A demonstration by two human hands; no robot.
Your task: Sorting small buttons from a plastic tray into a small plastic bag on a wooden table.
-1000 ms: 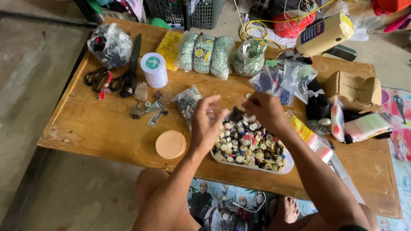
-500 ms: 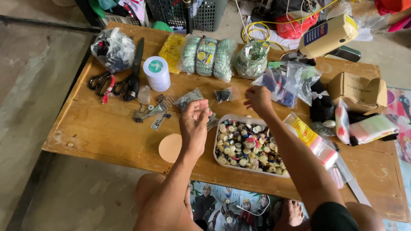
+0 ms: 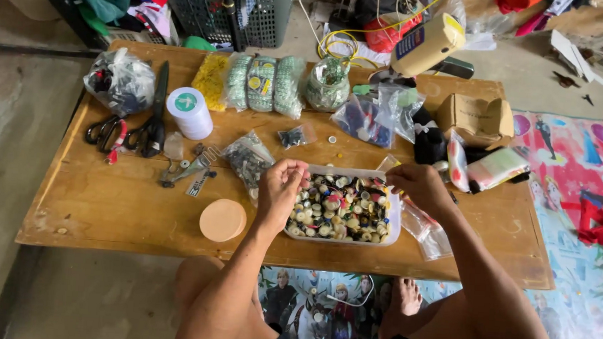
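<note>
A clear plastic tray [image 3: 342, 240] full of mixed small buttons sits at the near edge of a low wooden table [image 3: 101, 205]. My left hand [image 3: 279, 189] hovers at the tray's left end with thumb and fingers pinched together. What is between them is too small to make out. My right hand [image 3: 419, 187] is at the tray's far right corner. Its fingers are curled on a small clear bag [image 3: 389, 162].
A round tan lid [image 3: 222, 219] lies left of the tray, a bag of metal bits [image 3: 247, 160] behind it. Farther back are a white thread spool [image 3: 189, 112], black scissors [image 3: 155, 113], bagged trims [image 3: 261, 82], a cardboard box [image 3: 476, 119] and a yellow tool [image 3: 427, 47].
My hands, raised close together above the tray a second ago, have spread apart and come down to its left and right ends.
</note>
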